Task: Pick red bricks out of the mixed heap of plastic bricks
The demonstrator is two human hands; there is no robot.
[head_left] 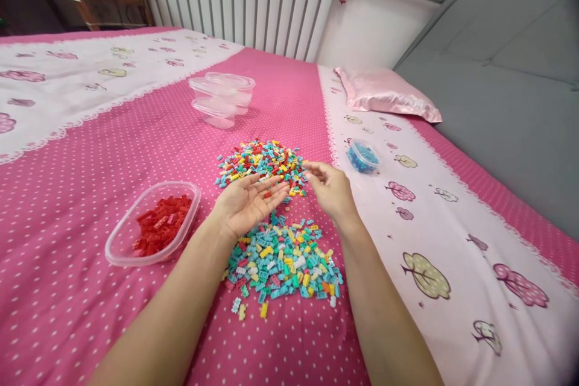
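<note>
My left hand (248,202) lies palm up with its fingers stretched out, and a small red toy brick (267,195) rests on the fingers. Just right of it, my right hand (331,187) has thumb and forefinger drawn together at the edge of the far pile; whatever is between the tips is too small to make out. That far pile of mixed toy bricks (260,154) holds many red pieces. Below my hands spreads a nearer pile of bricks (284,259), mostly blue, green and yellow. A clear plastic tub (116,241) of red bricks (163,223) stands left of my left forearm.
A small clear tub (364,155) with blue bricks sits at the right. Several clear, lidless-looking tubs (217,110) stand farther back. A pink pillow (386,93) lies by the grey headboard (506,60). The bedspread (81,313) is soft, and a radiator (253,3) lines the wall.
</note>
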